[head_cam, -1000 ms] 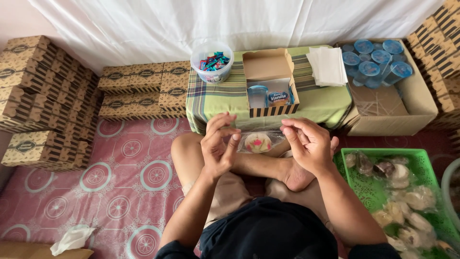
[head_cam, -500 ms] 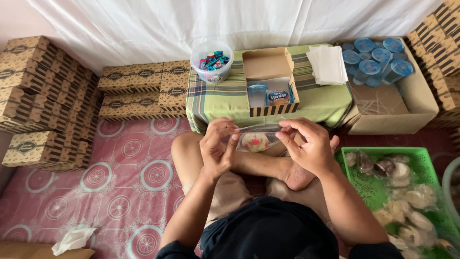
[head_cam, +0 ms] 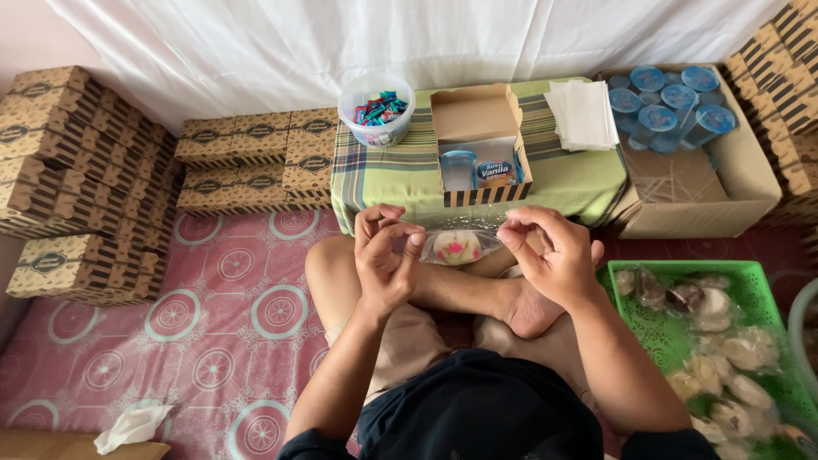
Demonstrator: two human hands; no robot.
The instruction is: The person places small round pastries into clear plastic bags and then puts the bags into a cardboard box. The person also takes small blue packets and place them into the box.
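- A small clear bag [head_cam: 457, 244] with a round pale cake inside, marked pink and green, is stretched between my two hands above my crossed legs, just in front of the low table.
- My left hand [head_cam: 385, 260] pinches the bag's left end; fingers curled in tight, thumb against fingertips.
- My right hand [head_cam: 550, 255] pinches the right end at the top edge; fingers narrow, closed on the plastic.
- Straight ahead, an open box [head_cam: 477, 145] sits on the table [head_cam: 392, 170], which wears a green checked cloth. In the box: a sealed water cup and a small blue-and-white carton.
- Left of the box, a clear tub [head_cam: 376, 109] holds bright wrapped sweets.
- Right of the box, a stack of white napkins [head_cam: 584, 112].
- Beyond the table's right end, a large carton [head_cam: 707, 183] holds blue-lidded water cups.
- By my right knee, a green basket [head_cam: 673, 341] holds more wrapped snacks, pale and dark.
- At left, closed brown boxes [head_cam: 77, 179] are stacked along the wall.
- A crumpled tissue [head_cam: 132, 424] lies on the red patterned mat, near left.
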